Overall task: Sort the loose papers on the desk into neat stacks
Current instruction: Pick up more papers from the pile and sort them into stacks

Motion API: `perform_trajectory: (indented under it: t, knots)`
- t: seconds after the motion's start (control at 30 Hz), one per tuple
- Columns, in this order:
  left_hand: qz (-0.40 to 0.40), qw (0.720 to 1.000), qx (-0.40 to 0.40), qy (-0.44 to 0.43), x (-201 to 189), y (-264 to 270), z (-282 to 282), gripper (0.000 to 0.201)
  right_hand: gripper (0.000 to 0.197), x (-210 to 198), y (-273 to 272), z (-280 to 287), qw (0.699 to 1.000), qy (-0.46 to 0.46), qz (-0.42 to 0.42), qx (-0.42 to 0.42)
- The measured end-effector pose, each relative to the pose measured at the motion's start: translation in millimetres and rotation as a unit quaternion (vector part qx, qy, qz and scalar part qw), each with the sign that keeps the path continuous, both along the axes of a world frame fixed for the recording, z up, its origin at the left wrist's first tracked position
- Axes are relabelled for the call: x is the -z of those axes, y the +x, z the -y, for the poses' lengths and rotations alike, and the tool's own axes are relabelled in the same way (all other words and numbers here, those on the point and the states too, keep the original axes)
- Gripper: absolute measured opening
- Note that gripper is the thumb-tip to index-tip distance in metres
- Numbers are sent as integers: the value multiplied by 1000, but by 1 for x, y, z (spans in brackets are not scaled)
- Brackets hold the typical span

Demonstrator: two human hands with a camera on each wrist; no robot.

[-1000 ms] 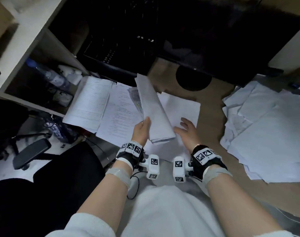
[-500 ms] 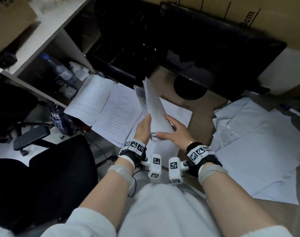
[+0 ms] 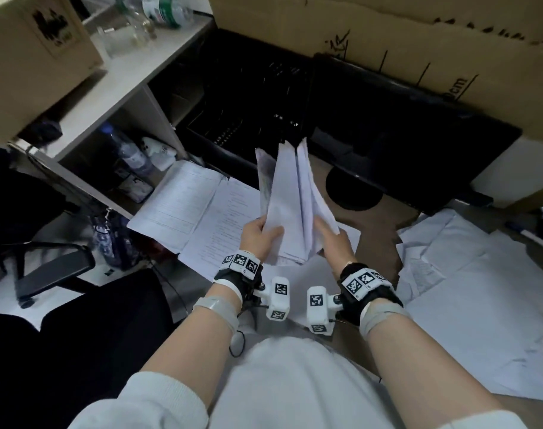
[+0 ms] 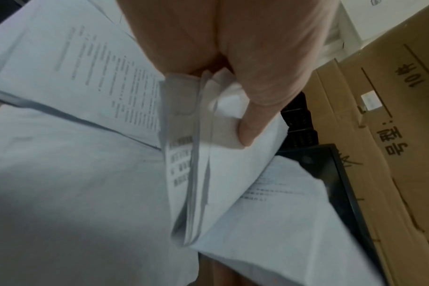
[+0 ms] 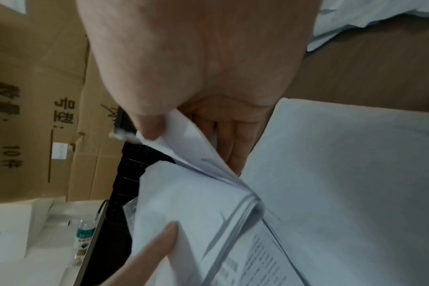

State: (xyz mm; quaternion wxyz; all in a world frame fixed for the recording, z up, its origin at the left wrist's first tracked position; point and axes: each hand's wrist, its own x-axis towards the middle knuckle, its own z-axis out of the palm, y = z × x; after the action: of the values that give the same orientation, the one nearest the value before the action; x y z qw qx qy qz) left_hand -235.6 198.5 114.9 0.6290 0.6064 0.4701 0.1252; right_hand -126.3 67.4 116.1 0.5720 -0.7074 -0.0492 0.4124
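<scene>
Both hands, left (image 3: pixel 260 236) & right (image 3: pixel 335 243), gripped a paper sheaf (image 3: pixel 291 209) upright above the desk (image 3: pixel 375 224), its sheets fanned apart.

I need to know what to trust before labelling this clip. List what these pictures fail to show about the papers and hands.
- Bundle of papers: print too blurred to read in the head and both wrist views.
- Sheet count: edges merge in the left wrist view.
- Right hand: fingers behind the bundle, hidden in the head view.
- Loose pile: cut off by the head view's right edge.
- Left hand: fingers hidden by the palm in its wrist view.
</scene>
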Motion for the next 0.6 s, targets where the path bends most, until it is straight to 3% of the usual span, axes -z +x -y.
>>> perform_trajectory:
  t: [0.13,0.37,0.5,0.6]
  knots:
    - [-1,1000,1,-30,-3,-11,-37,24,18,-1,-12,-24,998,-17,57,22]
    - [21,991,55,-123,-7,-30,-77,53,18,-4,-46,-76,987,-26,158,-28]
    - [7,997,38,-61,1,-38,-98,13,25,-1,-56,-85,990,-36,129,54]
    - [8,998,26,-48,5,-45,-114,15,17,-2,-61,-83,990,-12,92,105]
